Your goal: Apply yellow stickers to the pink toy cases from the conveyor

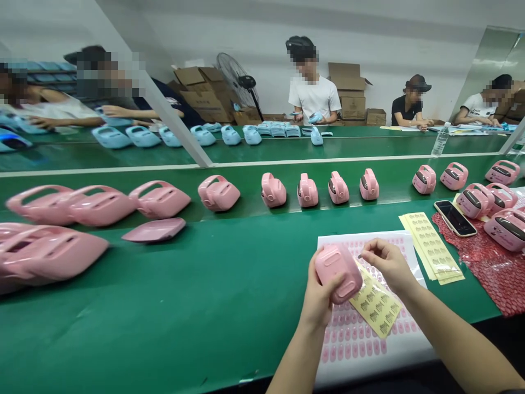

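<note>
Green work surface (184, 328) fills the lower part of the head view, with a white wall (262, 33) behind and a second green table with blue housings (200, 135) across the upper middle. At the top, 5 co-workers sit or stand along it; near the centre, a person in a white T-shirt (314, 98) holds blue parts. Cardboard boxes (209, 98) and a fan (238, 79) stand behind.

Right of centre, low in the frame, the left hand (318, 293) is clamped around a pink housing (337, 273), thumb across its face, which shows 2 long rounded strips. Just beside it, the right hand (388, 262) has thumb and index finger together in a pinch on a small dark piece (360, 256), too small to identify. Below the held housing lies a yellow label sheet (376, 307), over a white sheet (369, 369) with rows of pink ovals.

At the right are a stack of yellow sheets (435, 246), a phone (456, 218) and red bubble wrap (488, 268). Across the middle runs a row of pink units (308, 194), with larger pink shells (61, 254) crowded at the left edge.
</note>
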`<state>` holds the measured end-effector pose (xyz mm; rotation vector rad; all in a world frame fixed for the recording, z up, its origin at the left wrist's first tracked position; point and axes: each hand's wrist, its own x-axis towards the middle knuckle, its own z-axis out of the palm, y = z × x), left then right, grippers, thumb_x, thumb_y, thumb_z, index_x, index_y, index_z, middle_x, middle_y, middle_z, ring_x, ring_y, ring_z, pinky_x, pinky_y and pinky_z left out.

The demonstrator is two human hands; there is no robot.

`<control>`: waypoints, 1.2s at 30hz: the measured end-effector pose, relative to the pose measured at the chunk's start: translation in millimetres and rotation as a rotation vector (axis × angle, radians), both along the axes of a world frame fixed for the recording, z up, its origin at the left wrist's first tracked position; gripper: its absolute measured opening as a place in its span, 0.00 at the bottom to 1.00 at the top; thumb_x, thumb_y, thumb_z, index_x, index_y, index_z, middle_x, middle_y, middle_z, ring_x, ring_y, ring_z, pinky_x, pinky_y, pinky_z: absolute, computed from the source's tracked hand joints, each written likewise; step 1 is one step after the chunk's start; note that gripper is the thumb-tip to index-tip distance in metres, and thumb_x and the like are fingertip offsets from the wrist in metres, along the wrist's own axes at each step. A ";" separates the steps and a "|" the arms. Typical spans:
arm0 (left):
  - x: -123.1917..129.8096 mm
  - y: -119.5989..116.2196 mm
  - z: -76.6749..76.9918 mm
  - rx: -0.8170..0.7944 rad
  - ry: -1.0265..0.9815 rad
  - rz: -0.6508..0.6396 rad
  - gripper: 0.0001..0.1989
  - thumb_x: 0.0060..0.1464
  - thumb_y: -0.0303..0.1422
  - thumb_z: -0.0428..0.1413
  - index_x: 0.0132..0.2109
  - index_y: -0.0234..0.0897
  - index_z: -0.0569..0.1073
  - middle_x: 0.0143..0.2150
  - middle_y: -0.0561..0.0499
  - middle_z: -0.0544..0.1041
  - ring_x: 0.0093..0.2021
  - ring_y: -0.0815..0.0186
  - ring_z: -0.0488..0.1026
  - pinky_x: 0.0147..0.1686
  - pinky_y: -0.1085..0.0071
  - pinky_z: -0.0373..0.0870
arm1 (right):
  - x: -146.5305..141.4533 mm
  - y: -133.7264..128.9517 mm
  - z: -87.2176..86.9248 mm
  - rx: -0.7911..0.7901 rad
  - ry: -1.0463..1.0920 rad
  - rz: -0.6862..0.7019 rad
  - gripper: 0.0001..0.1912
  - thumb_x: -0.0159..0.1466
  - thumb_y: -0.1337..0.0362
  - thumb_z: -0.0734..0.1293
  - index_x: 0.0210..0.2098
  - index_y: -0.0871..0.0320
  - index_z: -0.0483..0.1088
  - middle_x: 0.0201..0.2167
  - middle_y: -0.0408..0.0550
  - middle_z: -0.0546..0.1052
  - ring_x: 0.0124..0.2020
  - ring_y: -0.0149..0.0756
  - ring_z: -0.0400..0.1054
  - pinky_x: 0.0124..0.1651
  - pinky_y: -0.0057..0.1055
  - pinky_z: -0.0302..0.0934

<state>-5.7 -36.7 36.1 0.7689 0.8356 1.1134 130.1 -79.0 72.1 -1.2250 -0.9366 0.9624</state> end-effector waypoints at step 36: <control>-26.3 -11.7 -56.7 -0.320 -0.883 -0.229 0.31 0.46 0.46 0.53 0.58 0.47 0.60 0.52 0.46 0.73 0.52 0.51 0.68 0.50 0.51 0.63 | -26.4 -126.1 -106.9 0.195 -1.052 -0.109 0.23 0.63 0.71 0.57 0.57 0.54 0.58 0.36 0.52 0.77 0.36 0.43 0.69 0.38 0.41 0.68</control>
